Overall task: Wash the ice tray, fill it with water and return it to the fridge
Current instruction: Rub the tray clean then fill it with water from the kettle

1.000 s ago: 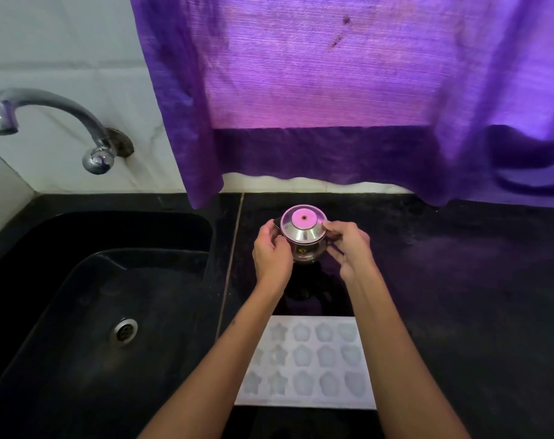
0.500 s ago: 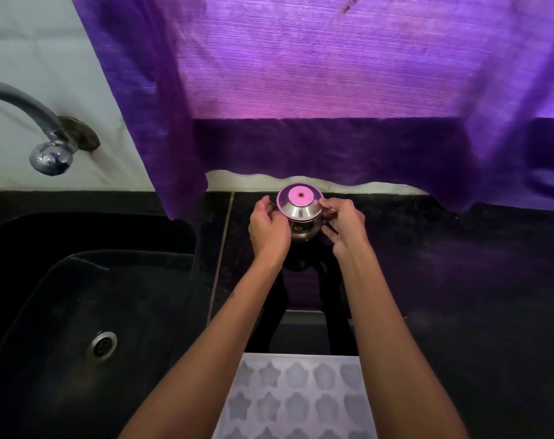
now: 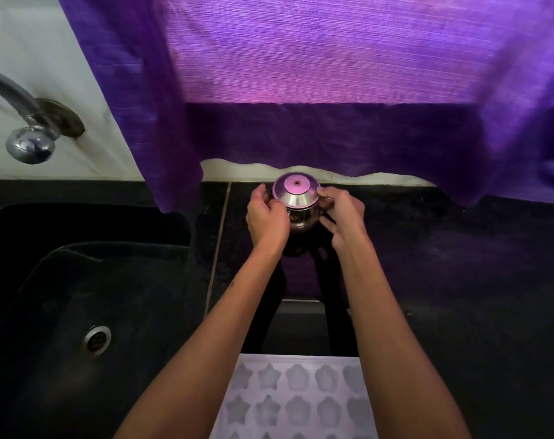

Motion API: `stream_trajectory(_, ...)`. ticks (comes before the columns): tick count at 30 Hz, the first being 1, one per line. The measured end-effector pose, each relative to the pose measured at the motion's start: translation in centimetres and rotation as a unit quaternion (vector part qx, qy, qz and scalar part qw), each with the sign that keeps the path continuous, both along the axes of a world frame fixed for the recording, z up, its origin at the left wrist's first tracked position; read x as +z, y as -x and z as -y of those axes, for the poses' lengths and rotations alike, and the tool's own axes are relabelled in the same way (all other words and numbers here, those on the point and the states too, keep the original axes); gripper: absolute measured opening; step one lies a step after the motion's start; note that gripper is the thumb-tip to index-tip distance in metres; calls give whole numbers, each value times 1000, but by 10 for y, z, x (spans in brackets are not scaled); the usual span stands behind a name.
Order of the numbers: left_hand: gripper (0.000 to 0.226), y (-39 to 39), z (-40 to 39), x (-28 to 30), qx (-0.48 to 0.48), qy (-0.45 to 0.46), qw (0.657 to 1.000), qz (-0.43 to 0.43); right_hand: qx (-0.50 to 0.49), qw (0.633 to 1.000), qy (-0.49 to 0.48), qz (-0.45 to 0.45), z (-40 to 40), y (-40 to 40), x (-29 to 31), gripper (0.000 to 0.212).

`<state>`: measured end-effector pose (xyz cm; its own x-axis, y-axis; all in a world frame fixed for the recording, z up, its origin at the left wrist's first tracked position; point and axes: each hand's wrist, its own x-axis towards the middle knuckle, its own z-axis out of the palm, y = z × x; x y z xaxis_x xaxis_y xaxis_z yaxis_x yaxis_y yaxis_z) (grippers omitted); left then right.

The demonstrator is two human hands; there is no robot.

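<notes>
Curving in from the far left of the steel pot, a metal tap (image 3: 28, 134) juts from the white wall, its rounded end hanging above the black sink (image 3: 88, 280), whose round drain (image 3: 97, 339) lies low and well to the left of the pot. A thin seam separates the sink's edge from the dark surface (image 3: 459, 280) on which the pot stands.

Left of the pot, the left hand (image 3: 266, 217) is raised with its fingers (image 3: 259, 198) curled against the pot's side; the thumb side touches the rim of the lid, and the hand grips the vessel there. The steel pot (image 3: 296, 204) itself is small and rounded, standing upright near the back wall, capped with a conical lid whose flat top glows pink. Right of the pot, the right hand (image 3: 343, 217) has its fingers bent around the other side, the upper ones pinching at the lid's edge, the lower ones tucked toward the body of the pot.

Nearer the viewer than the pot, between the two forearms, the ice tray (image 3: 294, 400) lies flat on the surface, pale and translucent, with star and flower moulds; neither hand touches it. Behind and above the pot hangs a purple curtain (image 3: 332, 74), stretching across to the right edge.
</notes>
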<state>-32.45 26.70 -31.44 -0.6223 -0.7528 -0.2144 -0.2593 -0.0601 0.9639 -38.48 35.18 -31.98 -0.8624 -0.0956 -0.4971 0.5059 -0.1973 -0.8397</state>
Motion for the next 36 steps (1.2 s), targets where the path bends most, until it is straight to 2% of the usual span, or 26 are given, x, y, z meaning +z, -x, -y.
stream_trajectory(5, 48, -3, 0, 0, -9, -13, 1000, -9, 0, 1000, -4, -24, -3, -1, -3, 6)
stream_trajectory(8, 48, -8, 1, 4, -9, -22, 1000, -9, 2, 999, -14, -42, -5, -3, -4, 20)
stream_trajectory(11, 47, -17, 0, 9, 0, -25, 1000, -15, -23, 993, -91, -74, -11, -9, -2, 40)
stream_trajectory(13, 44, -25, 0, 14, 6, -21, 999, -24, -41, 983, -142, -108, -17, -16, 4, 44)
stream_trajectory(18, 37, -50, -9, 30, 11, -18, 998, -53, -47, 966, -181, -180, -32, -41, 27, 31)
stream_trajectory(24, 33, -96, -30, 49, 19, 15, 995, -95, -51, 944, -211, -247, -52, -86, 57, 25)
stream_trajectory(31, 32, -146, -50, 56, 14, 43, 993, -111, -47, 939, -213, -266, -80, -139, 66, 21)
stream_trajectory(36, 31, -179, -61, 49, 28, 51, 994, -92, -35, 941, -222, -254, -100, -166, 55, 21)
